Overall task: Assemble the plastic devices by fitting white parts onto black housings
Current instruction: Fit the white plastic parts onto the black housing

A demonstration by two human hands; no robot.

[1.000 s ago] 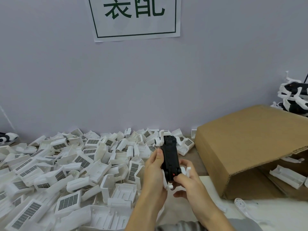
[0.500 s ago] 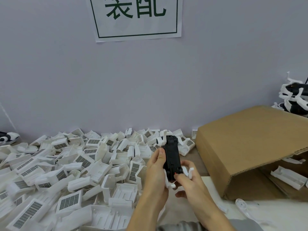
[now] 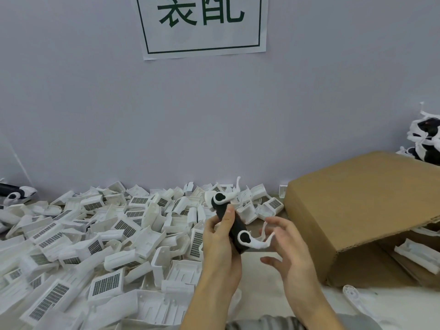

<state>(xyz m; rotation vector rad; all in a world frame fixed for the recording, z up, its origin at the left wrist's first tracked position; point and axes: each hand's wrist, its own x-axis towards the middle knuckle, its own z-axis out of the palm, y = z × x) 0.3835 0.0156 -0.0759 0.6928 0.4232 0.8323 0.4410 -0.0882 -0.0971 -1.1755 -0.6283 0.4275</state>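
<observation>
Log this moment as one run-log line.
left hand: grips black housing | right hand: open beside it | white parts: fitted at both ends | cardboard box: right

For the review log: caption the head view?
Left hand grips black housing with white parts; right hand open.

left hand (image 3: 220, 236) grips black housing (image 3: 229, 225) | right hand (image 3: 285, 253) open beside | cardboard box (image 3: 357, 210) right

Readable only on a white paper sign (image 3: 202, 25) stuck to the pale wall (image 3: 214, 115): two large dark green Chinese characters, 装配, cut off at the top edge, enclosed by a thin green border line. No other lettering legible anywhere.
</observation>
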